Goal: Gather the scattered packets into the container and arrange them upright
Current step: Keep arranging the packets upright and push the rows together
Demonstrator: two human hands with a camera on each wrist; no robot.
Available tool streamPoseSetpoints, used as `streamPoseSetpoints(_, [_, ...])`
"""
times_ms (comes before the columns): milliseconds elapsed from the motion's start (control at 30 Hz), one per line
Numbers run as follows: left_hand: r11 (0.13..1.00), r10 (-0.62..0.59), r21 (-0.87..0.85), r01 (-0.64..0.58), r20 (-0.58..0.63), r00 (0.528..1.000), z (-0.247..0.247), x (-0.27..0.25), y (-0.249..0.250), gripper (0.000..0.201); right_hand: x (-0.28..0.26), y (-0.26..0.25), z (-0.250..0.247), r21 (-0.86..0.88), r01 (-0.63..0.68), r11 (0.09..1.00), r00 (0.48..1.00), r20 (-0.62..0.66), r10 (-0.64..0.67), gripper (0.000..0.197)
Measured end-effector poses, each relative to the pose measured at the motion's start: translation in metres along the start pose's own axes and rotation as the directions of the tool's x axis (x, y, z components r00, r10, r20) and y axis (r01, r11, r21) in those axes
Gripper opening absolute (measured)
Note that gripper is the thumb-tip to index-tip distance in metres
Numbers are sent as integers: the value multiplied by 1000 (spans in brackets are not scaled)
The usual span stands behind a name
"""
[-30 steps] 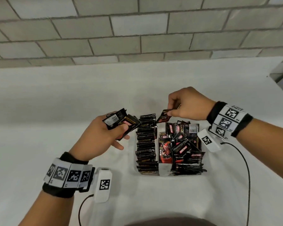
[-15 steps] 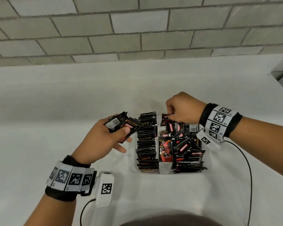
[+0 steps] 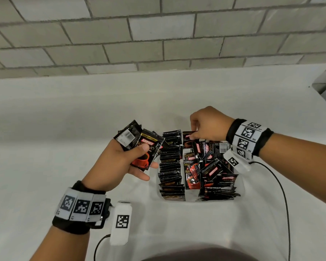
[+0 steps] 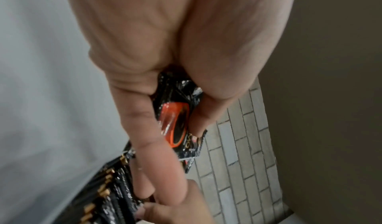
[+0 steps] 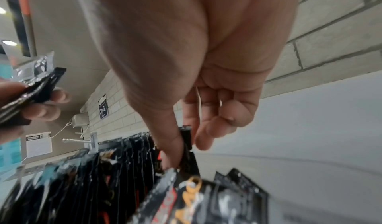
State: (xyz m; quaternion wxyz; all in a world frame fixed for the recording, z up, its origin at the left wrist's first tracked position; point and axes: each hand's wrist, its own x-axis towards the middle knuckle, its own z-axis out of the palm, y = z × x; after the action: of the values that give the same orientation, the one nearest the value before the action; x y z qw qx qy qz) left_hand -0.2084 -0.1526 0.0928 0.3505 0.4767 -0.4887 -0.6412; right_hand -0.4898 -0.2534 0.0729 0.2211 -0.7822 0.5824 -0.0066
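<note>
At the far end of the container (image 3: 243,187), your right hand (image 3: 208,123) has thumb and forefinger pinched on the top edge of a single packet (image 3: 188,135), which stands on its lower edge at the head of the right compartment, long axis vertical, printed face towards you. Just left of the container, your left hand (image 3: 119,162) has its thumb pressed across a fanned bunch of packets (image 3: 139,146) with fingers curled beneath; their long axes tilt up and away to the left, and the front one shows a red cup. Down the left compartment runs a tidy upright row (image 3: 170,164), each packet on edge, stacked near to far. Over in the right compartment sits a loose jumble (image 3: 213,170), packets leaning and lying at mixed angles. Container and hands are over the white table (image 3: 64,129), near its middle.
</note>
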Motion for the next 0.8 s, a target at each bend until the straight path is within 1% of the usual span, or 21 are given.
streamPoseSetpoints(67, [995,-25,-96,25,7,1000,1,-2,3,26,-1,2,-6,13,0,1000,1000,-11,0,37])
streamPoseSetpoints(133, [987,-37,-152,41,33,999,3,-4,5,26,-5,4,-14,5,10,1000,1000,-24,-10,43])
streamPoseSetpoints(200, [982,-40,-181,51,64,997,8,-4,6,26,-11,1,-25,37,18,999,996,-83,-15,38])
streamPoseSetpoints(267, [980,-43,-191,61,95,995,15,-3,6,28,-23,-8,-37,141,42,989,982,-187,-15,27])
streamPoseSetpoints(333, [980,-40,-187,64,127,991,24,0,6,30,-40,-28,-45,273,112,955,966,-255,-41,21])
streamPoseSetpoints(367, [981,-35,-185,61,138,990,28,2,7,31,-50,-39,-47,350,147,925,966,-252,-58,24])
streamPoseSetpoints(433, [984,-17,-174,44,154,988,36,6,8,35,-70,-58,-46,476,177,862,976,-199,-91,35])
streamPoseSetpoints(500, [988,4,-155,23,174,985,43,9,8,37,-80,-66,-38,534,176,827,982,-160,-105,42])
streamPoseSetpoints(567, [988,12,-151,17,187,982,47,10,9,40,-80,-62,-30,563,172,808,983,-156,-100,36])
streamPoseSetpoints(633, [984,4,-173,32,201,980,49,9,9,41,-79,-53,-25,575,151,804,985,-157,-73,23])
streamPoseSetpoints(700, [979,-4,-199,49,222,975,47,9,7,43,-80,-46,-24,558,133,819,986,-161,-51,11])
streamPoseSetpoints(733, [978,-5,-204,53,226,974,46,9,6,44,-80,-44,-25,550,128,825,986,-163,-44,8])
streamPoseSetpoints(800, [979,-8,-199,51,213,977,42,10,4,46,-80,-39,-27,554,114,825,986,-165,-25,10])
